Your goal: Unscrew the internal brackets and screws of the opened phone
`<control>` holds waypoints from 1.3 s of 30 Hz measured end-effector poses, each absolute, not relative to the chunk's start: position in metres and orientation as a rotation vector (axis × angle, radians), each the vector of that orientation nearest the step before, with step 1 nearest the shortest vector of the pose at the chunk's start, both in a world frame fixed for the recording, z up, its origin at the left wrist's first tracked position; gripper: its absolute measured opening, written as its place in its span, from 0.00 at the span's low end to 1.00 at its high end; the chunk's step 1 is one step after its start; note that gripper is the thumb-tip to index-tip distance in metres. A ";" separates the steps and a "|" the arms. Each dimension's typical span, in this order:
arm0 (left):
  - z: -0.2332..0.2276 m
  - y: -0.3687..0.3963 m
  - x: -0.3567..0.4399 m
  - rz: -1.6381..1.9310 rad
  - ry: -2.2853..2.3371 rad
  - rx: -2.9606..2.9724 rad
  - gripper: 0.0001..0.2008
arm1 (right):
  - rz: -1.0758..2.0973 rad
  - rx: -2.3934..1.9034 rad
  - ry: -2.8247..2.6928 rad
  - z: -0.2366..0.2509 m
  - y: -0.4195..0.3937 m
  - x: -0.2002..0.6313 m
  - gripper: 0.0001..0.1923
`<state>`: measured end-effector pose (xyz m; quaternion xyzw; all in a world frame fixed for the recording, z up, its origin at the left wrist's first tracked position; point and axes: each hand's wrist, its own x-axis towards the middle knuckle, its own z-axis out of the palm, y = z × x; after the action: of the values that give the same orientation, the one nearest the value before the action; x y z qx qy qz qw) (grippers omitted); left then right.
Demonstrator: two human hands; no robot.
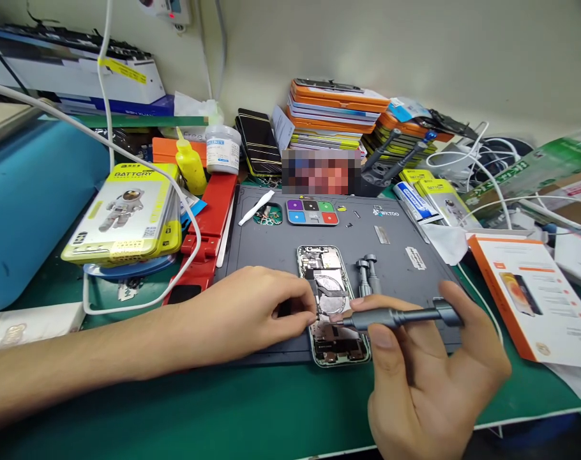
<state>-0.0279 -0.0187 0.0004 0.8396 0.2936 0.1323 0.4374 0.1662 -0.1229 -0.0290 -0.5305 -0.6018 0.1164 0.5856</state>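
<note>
An opened smartphone (326, 260) lies on the dark work mat (271, 246), its inner parts and a round coil showing. In my right hand (424, 383) is a grey precision screwdriver (396, 316), held nearly level with its tip over the phone's middle. A fingertip of that hand rests near the cap end. My left hand (256, 310) comes in from the left, thumb and fingers pinched together at the phone's left edge. Whatever sits between those fingertips is too small to make out. Two more screwdrivers (367, 271) lie just right of the phone.
A multicoloured screw tray (312, 212) and a white spudger (256, 207) lie at the mat's back. Battery boxes (122, 214) and a red tool (204, 236) stand left. A white cable (195, 236) loops there. At right lies an orange-edged box (534, 300).
</note>
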 end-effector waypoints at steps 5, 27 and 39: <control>-0.004 -0.030 -0.031 0.406 0.673 2.480 0.08 | 0.293 -1.239 -1.378 -0.030 -0.122 0.167 0.34; 0.002 -0.042 -0.025 0.404 0.408 3.021 0.16 | 0.318 -1.128 -1.221 -0.028 -0.129 0.168 0.34; 0.000 -0.042 -0.018 0.445 0.292 3.060 0.10 | 0.228 -1.103 -1.149 -0.029 -0.130 0.165 0.37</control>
<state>-0.0177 -0.0420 0.0000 0.9851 0.0940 0.1431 0.0179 0.1653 -0.1296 -0.0295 -0.4940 -0.5146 0.1020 0.6934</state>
